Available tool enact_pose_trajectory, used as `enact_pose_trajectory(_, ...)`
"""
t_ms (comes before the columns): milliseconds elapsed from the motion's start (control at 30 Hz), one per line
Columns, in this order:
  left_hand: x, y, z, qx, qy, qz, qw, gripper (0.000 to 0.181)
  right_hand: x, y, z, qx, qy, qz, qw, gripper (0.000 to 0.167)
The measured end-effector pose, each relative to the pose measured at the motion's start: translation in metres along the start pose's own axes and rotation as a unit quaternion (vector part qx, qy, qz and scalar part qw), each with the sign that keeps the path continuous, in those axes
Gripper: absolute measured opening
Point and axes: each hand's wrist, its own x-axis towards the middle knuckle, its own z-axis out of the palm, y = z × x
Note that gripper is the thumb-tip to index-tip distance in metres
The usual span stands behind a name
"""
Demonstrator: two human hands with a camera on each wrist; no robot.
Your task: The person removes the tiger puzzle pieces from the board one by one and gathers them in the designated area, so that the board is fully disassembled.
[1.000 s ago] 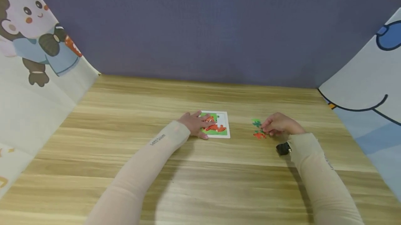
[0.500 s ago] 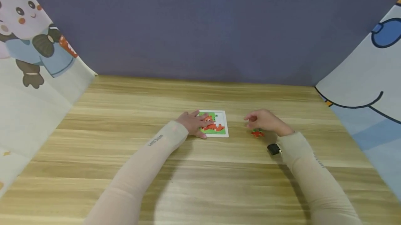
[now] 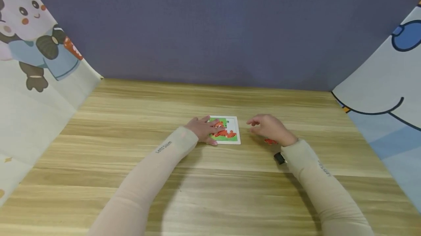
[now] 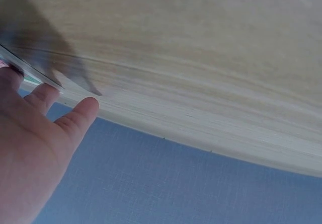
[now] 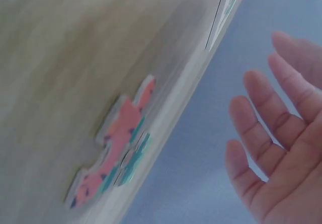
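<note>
So the left hand (image 3: 206, 130) is splayed flat on a square puzzle board (image 3: 233, 123), fingers straight and spread, just pressing rather than grabbing. The board sits around mid-table, with a smooth white rim, square corners, and green and red picture pieces covering most of it. Its far right part shows plain white base, and a wavy, knobbed edge runs along the pieces beside it.

Right hand (image 3: 268, 129) is just right of the board — fingers loosely bent and released, going by the wrist view, where the palm faces the camera. A loose red piece (image 3: 270, 141) lies on the table by its near side, with rounded tabs, dark markings and a pale cut edge. A greenish piece (image 5: 135, 158) lies right beside it (I can't tell if they touch; the hand hides it from above).

The table (image 3: 230, 199) is pale wood with long streaky grain. There's a strip of it between the board's right rim and the right fingertips, a wide stretch on the near side, and more on the far side before the dark blue-grey woven-looking panel (image 3: 210, 27). Both sleeves (image 3: 141, 177) are thin, stretchy-looking and pale — with a small black gadget (image 3: 279, 158) at the right wrist.
</note>
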Motion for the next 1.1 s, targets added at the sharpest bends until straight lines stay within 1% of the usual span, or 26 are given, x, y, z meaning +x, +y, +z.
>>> enact_pose_trajectory(200,0.000,0.002,-0.001,0.017,-0.002,-0.005,0.9998,0.074,0.004,-0.002,0.004,-0.037,-0.003,-0.026,0.9990,0.024)
enact_pose_trajectory(467,-0.001,0.002,-0.001,0.013,0.004,-0.008,0.9999,0.074,0.011,-0.008,0.009,-0.059,-0.032,-0.028,0.9974,0.026)
enact_pose_trajectory(567,-0.002,0.002,-0.001,-0.001,0.006,-0.006,1.0000,0.074,0.013,-0.010,0.011,-0.059,-0.043,-0.025,0.9971,0.027)
enact_pose_trajectory(700,0.000,0.001,0.000,-0.013,0.007,-0.003,0.9999,0.074,0.015,-0.012,0.012,-0.053,-0.049,-0.021,0.9972,0.028)
enact_pose_trajectory(933,0.004,0.000,0.002,-0.009,0.007,-0.007,0.9999,0.075,0.018,-0.018,0.014,-0.046,-0.057,-0.049,0.9961,0.027)
enact_pose_trajectory(1100,0.002,-0.001,0.001,-0.016,0.009,-0.006,0.9998,0.074,0.022,-0.025,0.013,-0.059,-0.077,-0.053,0.9939,0.028)
